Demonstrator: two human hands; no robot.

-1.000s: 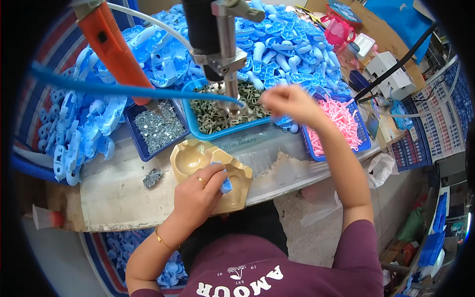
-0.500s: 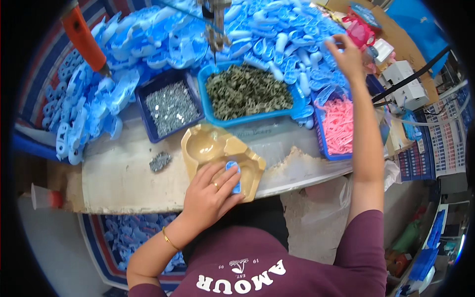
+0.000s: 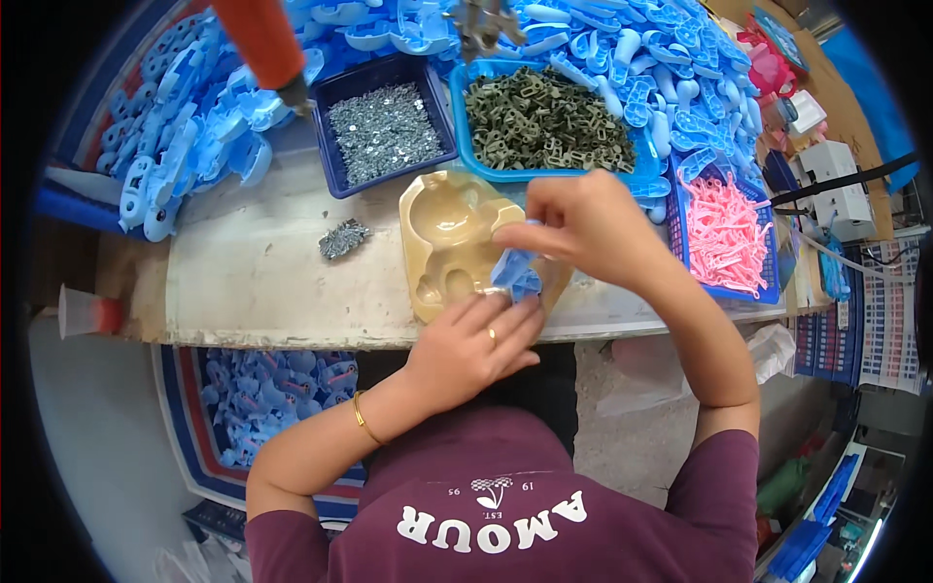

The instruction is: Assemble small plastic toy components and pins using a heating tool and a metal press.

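A tan moulded fixture [image 3: 442, 199] with rounded hollows lies at the table's front edge. Blue plastic pieces [image 3: 516, 276] sit at its right side, in or over a hollow. My left hand [image 3: 466, 350] lies across the fixture's near edge, fingers stretched out, fingertips touching the blue pieces. Above them my right hand [image 3: 588, 228] is closed in a pinch, thumb toward the left. A bit of light blue plastic shows at its fingertips; most of that piece is hidden by the hand.
Behind stand a navy tray [image 3: 335, 175] of small metal parts, a blue tray [image 3: 544, 175] of dark clips and a basket [image 3: 724, 287] of pink parts. Blue plastic parts [image 3: 671, 58] are heaped beyond. An orange-handled tool [image 3: 258, 44] hangs overhead. A small metal pile [image 3: 344, 239] lies left of the fixture.
My right hand has come from the blue heap at the far right down to the fixture. My left hand has stayed at the fixture's near edge. The view has shifted.
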